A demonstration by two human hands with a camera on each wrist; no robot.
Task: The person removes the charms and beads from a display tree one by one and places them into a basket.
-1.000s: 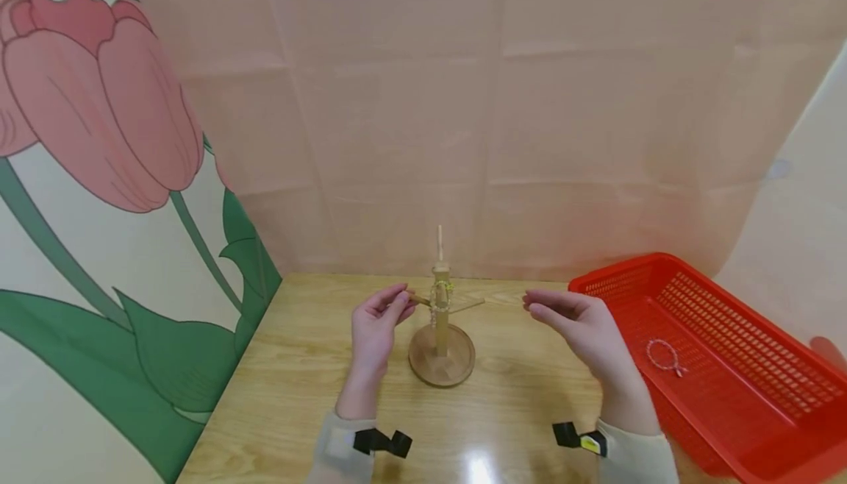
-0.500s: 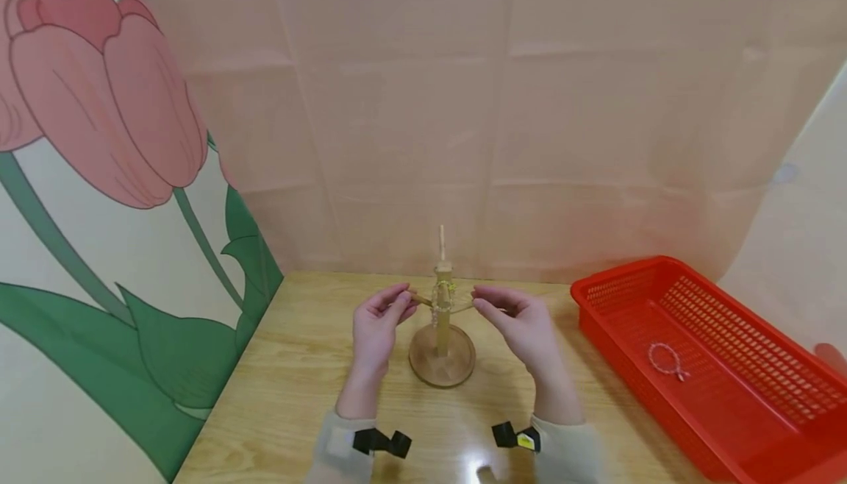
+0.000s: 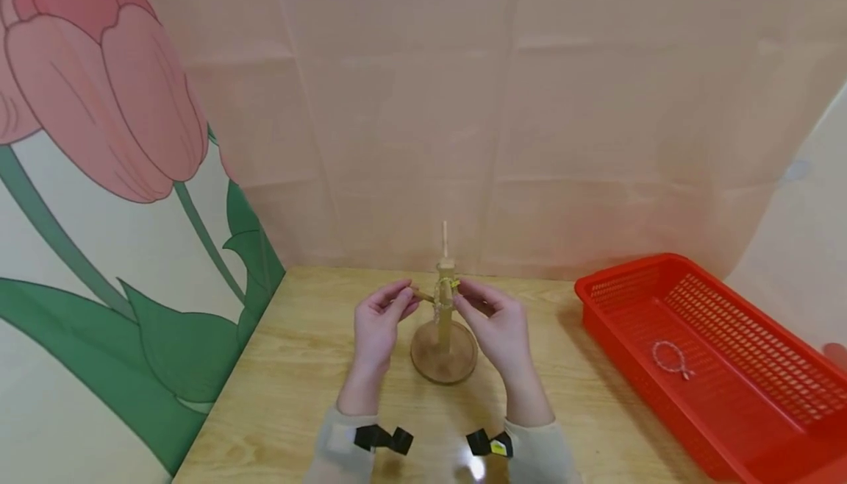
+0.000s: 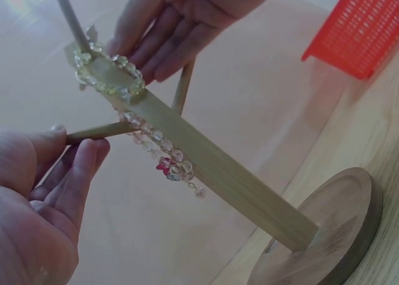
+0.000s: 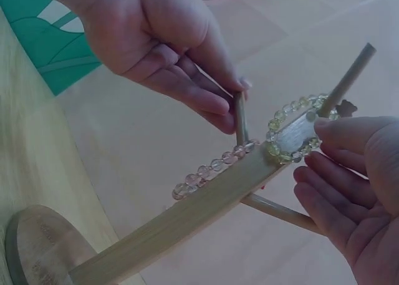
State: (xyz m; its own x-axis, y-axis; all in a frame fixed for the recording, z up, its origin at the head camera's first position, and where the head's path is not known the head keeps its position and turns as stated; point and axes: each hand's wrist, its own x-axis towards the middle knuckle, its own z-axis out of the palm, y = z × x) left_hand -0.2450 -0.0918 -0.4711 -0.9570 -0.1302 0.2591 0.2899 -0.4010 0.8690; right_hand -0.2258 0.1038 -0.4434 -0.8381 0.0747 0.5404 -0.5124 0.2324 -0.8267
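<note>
A wooden stand [image 3: 442, 357] with a round base, an upright post [image 4: 206, 166] and thin side pegs is on the table. A yellow-green bead bracelet [image 4: 132, 84] [image 5: 282, 151] is looped round the top of the post. A clear and pink bead bracelet [image 4: 159, 144] [image 5: 206, 171] hangs lower, by the pegs. My left hand [image 3: 405, 299] [image 4: 78, 141] pinches the end of the left peg [image 5: 240, 120]. My right hand [image 3: 463, 296] [image 5: 312, 149] is at the post's top, with its thumb and fingers on either side of the yellow-green bracelet.
A red mesh basket [image 3: 585, 294] stands at the right of the wooden table [image 3: 298, 396], with one small bracelet [image 3: 668, 359] lying in it. A tulip-painted wall [image 3: 99, 101] closes the left side, and a pink backdrop stands behind.
My right hand has moved left, from beside the basket to the top of the stand, and now touches the yellow-green bracelet. The left hand has kept its hold on the peg.
</note>
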